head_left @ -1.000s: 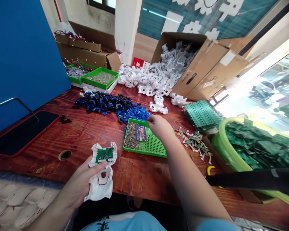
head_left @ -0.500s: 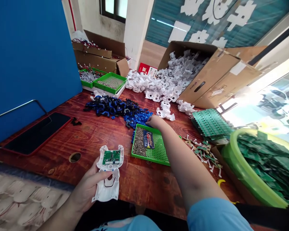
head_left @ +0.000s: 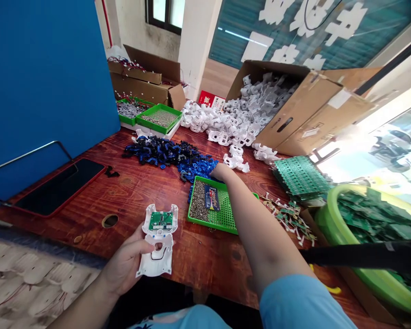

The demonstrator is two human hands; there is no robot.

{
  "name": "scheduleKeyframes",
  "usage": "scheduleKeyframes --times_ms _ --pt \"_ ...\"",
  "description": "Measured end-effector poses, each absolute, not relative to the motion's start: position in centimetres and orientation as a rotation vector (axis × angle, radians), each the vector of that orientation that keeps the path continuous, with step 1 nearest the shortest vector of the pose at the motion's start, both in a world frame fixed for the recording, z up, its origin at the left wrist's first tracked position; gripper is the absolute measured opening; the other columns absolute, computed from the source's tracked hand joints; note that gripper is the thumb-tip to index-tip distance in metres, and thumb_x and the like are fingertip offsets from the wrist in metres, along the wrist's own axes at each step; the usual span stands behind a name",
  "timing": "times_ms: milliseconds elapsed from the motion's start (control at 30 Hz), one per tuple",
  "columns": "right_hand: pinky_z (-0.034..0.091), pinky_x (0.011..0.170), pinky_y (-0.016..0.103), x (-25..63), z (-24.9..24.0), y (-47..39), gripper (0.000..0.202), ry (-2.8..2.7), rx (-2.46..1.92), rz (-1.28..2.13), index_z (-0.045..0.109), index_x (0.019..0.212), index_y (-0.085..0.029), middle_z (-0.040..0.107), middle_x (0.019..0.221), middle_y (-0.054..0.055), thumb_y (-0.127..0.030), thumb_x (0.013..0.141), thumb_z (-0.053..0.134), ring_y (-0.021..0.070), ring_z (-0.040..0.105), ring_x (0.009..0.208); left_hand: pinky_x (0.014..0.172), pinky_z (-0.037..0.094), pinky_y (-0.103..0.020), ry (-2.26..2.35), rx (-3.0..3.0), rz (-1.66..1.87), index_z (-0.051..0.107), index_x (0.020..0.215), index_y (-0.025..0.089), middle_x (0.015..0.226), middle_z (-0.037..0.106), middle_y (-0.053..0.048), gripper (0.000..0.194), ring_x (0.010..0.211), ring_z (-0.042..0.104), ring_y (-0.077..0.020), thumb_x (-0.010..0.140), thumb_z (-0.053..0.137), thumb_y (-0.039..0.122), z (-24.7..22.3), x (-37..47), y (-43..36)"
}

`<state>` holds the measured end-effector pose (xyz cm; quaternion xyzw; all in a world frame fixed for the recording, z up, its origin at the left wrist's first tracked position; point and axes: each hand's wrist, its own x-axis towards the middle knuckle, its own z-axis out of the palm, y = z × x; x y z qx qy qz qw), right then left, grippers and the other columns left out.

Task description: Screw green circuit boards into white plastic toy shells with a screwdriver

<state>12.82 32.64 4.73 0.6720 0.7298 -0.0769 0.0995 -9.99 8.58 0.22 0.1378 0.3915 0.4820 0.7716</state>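
My left hand (head_left: pixel 132 256) grips a white plastic housing (head_left: pixel 159 263) by its left edge, thumb on top. A green circuit board (head_left: pixel 160 220) sits in the housing's upper part, and a dark curved line shows in the lower part. My right hand (head_left: pixel 219 172) reaches to the right end of a pile of small blue parts (head_left: pixel 200 165), just behind a green tray (head_left: pixel 226 220). Its fingers point down into the parts and are mostly hidden, so what they hold cannot be made out. Small metal pieces (head_left: pixel 198 201) and a dark printed card (head_left: pixel 211 198) lie in the tray.
White plastic parts (head_left: pixel 226 119) spill from a cardboard box (head_left: pixel 294 119) at the back. A phone-like black slab (head_left: pixel 60 187) lies left. Right are loose wired pieces (head_left: pixel 289 219), stacked green boards (head_left: pixel 301 176) and a yellow-green tub (head_left: pixel 332 219). A round hole (head_left: pixel 110 221) pierces the table.
My left hand and the housing appear slightly further right and higher. My right hand stays at the blue parts, its fingers lower among them. The whole view has shifted slightly.
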Motion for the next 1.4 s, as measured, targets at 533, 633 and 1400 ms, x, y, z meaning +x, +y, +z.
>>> scheduleKeyframes --times_ms 533,633,1400 --pt "0.048 0.084 0.029 10.7 6.8 7.2 0.015 3.392 1.145 -0.385 0.06 0.1 -0.018 0.058 0.098 0.006 -0.015 0.089 0.051 0.0155 0.054 0.092 0.068 0.048 -0.029 0.572 0.473 0.909 0.034 0.13 0.026 0.104 0.067 -0.003 0.087 0.092 0.063 -0.0251 0.049 0.057 0.004 2.1 -8.1 6.6" --pt "0.048 0.085 0.032 10.7 5.6 6.7 0.014 3.353 1.205 -0.3 0.061 0.1 -0.017 0.059 0.099 0.007 -0.018 0.089 0.051 0.0167 0.054 0.092 0.066 0.046 -0.025 0.552 0.512 0.852 0.023 0.137 0.03 0.111 0.064 -0.001 0.098 0.088 0.062 -0.0204 0.05 0.055 -0.002 2.0 -7.4 6.3" --pt "0.052 0.073 0.03 17.4 2.6 1.1 0.028 3.581 1.851 -0.143 0.057 0.102 -0.017 0.057 0.09 0.006 -0.005 0.077 0.055 0.0154 0.058 0.084 0.108 0.033 -0.041 1.114 1.068 0.723 0.024 0.135 0.02 0.135 0.05 -0.012 0.068 0.124 0.048 -0.0272 0.079 0.061 0.031 1.2 -5.1 4.9"
